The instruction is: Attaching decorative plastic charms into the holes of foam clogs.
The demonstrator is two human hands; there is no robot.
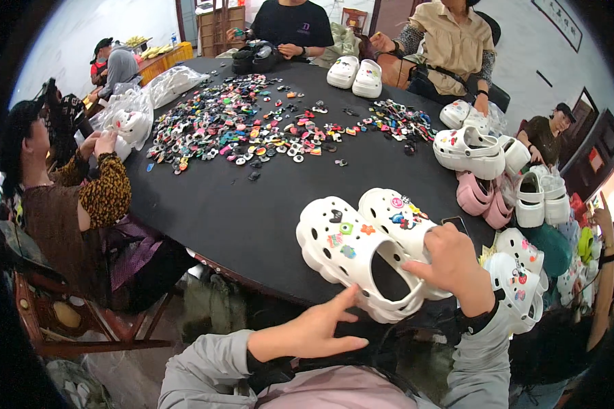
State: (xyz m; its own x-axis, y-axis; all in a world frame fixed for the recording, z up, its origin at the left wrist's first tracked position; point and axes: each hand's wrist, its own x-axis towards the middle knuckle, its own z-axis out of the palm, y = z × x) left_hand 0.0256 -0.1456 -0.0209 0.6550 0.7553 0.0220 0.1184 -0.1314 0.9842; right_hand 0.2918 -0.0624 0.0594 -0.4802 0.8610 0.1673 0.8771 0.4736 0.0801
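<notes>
Left co-worker: we see a person in a leopard-print sleeve seated at the table's left edge, hands raised beside a pale plastic bag.
Table: we find a dark, curved top spreading from the left co-worker across to the shoes on the right.
Big charm heap: we see a loose spread of small multicoloured charms over the table's far left half.
Black clogs: we spot a dark pair at the far edge, in front of a person in a black T-shirt.
Left hand: we see it spread, thumb apart from the fingers, holding nothing, just beside the left clog's heel; we cannot tell whether a fingertip touches.
Left clog: we find it white, at the table's near edge, toe away from the wearer, charms on its upper.
Far pair: we see white clogs near the far edge.
Right clog: we see it beside its mate, also white and decorated.
Small charm heap: we note another cluster farther back.
Right hand: we see it gripping the right clog around its opening, fingers bent.
Right rim: we see pink clogs below white ones.
</notes>
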